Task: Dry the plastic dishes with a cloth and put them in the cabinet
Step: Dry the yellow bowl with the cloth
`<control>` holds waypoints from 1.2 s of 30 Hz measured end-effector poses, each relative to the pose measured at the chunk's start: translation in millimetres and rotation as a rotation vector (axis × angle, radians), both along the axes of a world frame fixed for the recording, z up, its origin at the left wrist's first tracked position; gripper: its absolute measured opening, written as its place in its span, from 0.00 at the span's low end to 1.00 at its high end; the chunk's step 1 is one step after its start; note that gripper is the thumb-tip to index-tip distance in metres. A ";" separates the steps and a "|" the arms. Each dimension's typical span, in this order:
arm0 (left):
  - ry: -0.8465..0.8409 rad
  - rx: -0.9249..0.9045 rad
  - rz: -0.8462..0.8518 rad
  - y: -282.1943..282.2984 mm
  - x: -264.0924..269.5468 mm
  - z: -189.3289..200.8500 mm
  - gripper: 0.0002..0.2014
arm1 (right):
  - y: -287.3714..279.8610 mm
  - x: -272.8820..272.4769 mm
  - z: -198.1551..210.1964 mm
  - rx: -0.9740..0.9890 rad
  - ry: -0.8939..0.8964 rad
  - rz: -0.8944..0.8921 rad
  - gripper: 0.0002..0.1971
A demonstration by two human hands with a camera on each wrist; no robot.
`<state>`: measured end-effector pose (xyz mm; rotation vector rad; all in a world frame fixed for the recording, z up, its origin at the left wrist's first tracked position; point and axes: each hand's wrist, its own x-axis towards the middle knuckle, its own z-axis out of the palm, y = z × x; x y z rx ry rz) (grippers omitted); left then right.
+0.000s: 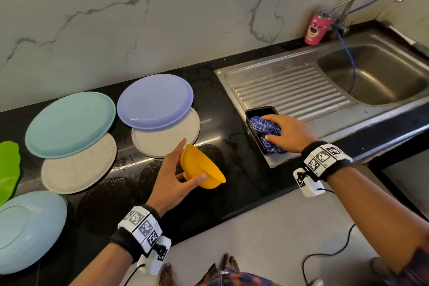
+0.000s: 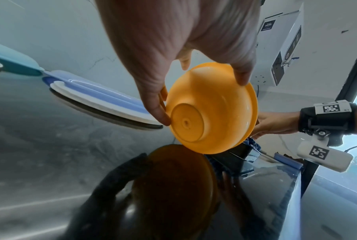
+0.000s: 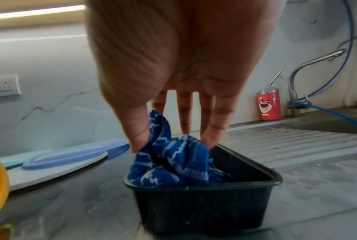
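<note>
Black countertop [image 1: 232, 165] | marble wall [image 1: 162, 18] | left hand [image 1: 173, 179] grips orange bowl [image 1: 202, 167] | right hand [image 1: 287, 133] pinches cloth [image 1: 262, 126]

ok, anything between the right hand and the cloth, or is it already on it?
Nothing in the way. The right hand already pinches the blue cloth between thumb and fingers inside the black container. The left hand holds the orange bowl above the counter, apart from the cloth.

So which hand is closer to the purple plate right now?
Left. The left hand, holding the orange bowl, is just in front of the purple plate. The right hand is farther off, gripping the blue cloth in the black container.
</note>
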<state>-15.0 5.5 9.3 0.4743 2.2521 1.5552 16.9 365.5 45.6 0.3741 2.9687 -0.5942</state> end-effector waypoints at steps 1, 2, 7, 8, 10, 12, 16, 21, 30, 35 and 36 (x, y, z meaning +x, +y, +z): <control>0.011 -0.009 -0.005 -2.4 -0.1 -0.5 0.50 | -0.1 -3.0 -3.2 0.003 -0.054 0.034 0.35; 0.028 -0.024 -0.011 -4.0 -0.4 0.0 0.49 | -0.9 -5.8 -5.9 0.007 -0.103 0.049 0.37; 0.142 -0.136 -0.096 -8.2 -1.8 5.3 0.35 | -5.0 -17.0 -13.3 0.028 -0.186 0.018 0.40; 0.165 -0.165 -0.110 -9.2 -2.4 5.3 0.32 | -6.1 -18.7 -13.2 0.033 -0.186 0.014 0.38; 0.190 -0.210 -0.119 -11.3 -3.0 4.6 0.29 | -6.0 -20.9 -11.6 0.018 -0.182 0.005 0.35; 0.200 -0.208 -0.102 -12.9 -2.9 4.7 0.29 | -2.9 -20.6 -9.3 -0.026 -0.146 -0.017 0.31; 0.180 -0.192 -0.051 -13.9 -3.9 11.9 0.26 | 4.8 -12.4 1.1 -0.084 -0.042 -0.110 0.20; 0.158 -0.267 -0.032 -17.1 -6.5 21.7 0.25 | -3.1 0.2 23.3 -0.166 0.255 -0.311 0.16; 0.109 -0.015 0.127 -16.4 -1.0 36.7 0.15 | -80.4 19.0 36.4 -0.365 0.399 -0.086 0.22; -0.295 0.301 0.262 -18.0 7.0 44.3 0.12 | -134.4 19.7 38.2 -0.351 0.475 0.104 0.24; -0.358 0.371 0.268 -17.2 9.5 48.5 0.12 | -146.6 19.3 36.7 -0.338 0.488 0.143 0.24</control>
